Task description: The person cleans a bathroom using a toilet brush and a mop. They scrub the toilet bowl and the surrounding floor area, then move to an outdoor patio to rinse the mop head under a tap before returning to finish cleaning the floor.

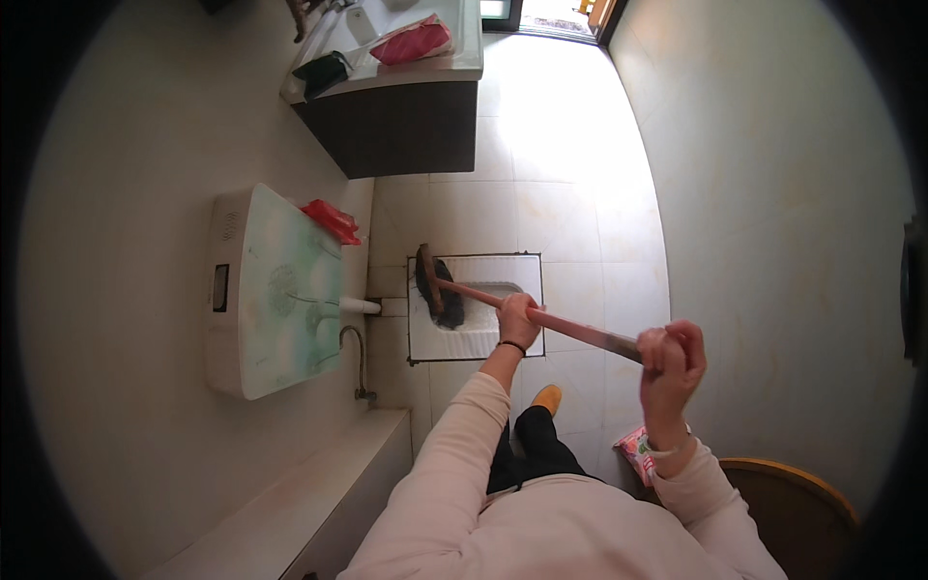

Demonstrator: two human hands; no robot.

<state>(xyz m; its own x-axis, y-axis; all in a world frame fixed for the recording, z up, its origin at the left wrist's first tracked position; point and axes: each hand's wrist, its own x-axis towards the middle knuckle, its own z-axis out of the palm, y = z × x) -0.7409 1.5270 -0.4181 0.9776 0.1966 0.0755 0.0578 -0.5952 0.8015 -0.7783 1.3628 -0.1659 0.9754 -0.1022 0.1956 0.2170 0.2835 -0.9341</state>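
A long pinkish mop handle (580, 331) runs slantwise from the right down to a dark wet mop head (451, 297) with a wooden crossbar. My left hand (519, 319) grips the handle about midway, above the right part of the squat toilet. My right hand (670, 355) is closed around the handle's upper end, near the right wall. The mop head lies over the left end of the white ceramic squat toilet (522, 341), which is set in the tiled floor. Part of the toilet bowl is hidden by the mop and my left hand.
A wall-mounted cistern (290, 290) with a red plastic bag (333, 221) and a pipe is at left. Above stands a washbasin cabinet (406, 127). A low ledge (348, 449) lies lower left; a pink packet (636, 455) and large round tub (797, 475) are lower right.
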